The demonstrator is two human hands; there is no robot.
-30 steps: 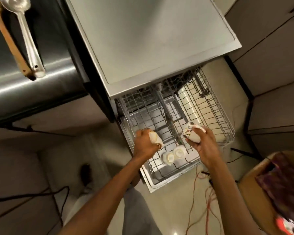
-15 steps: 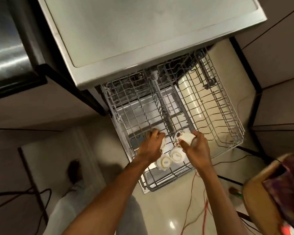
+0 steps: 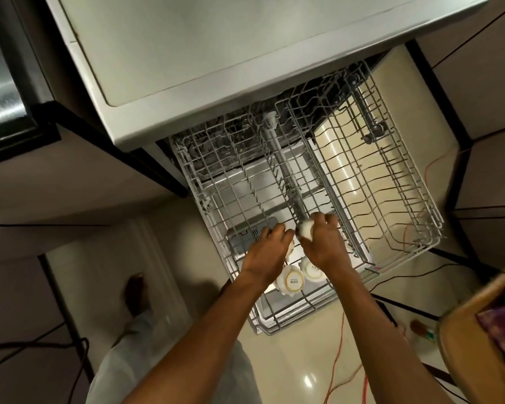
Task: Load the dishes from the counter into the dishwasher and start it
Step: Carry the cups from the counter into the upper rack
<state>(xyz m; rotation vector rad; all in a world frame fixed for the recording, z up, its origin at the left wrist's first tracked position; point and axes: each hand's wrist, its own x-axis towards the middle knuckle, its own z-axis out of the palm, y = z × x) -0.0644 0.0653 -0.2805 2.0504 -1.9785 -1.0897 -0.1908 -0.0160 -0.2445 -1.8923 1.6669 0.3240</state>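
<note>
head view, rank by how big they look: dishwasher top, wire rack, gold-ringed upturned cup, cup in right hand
1. dishwasher top
2. wire rack
3. upturned cup
4. held cup, though the right hand hides most of it, so 3 versus 4 is unsure

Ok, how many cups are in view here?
4. A nearer cup and a second cup stand upside down at the near end of the rack. The right hand grips a third cup; the left hand holds a fourth cup, mostly hidden. The hands may hide more.

Right hand (image 3: 322,243) grips a white ceramic cup (image 3: 305,229), left hand (image 3: 270,249) a mostly hidden pale cup (image 3: 290,246), beside two upturned white cups (image 3: 293,281) in a grey wire dishwasher rack (image 3: 391,199).
</note>
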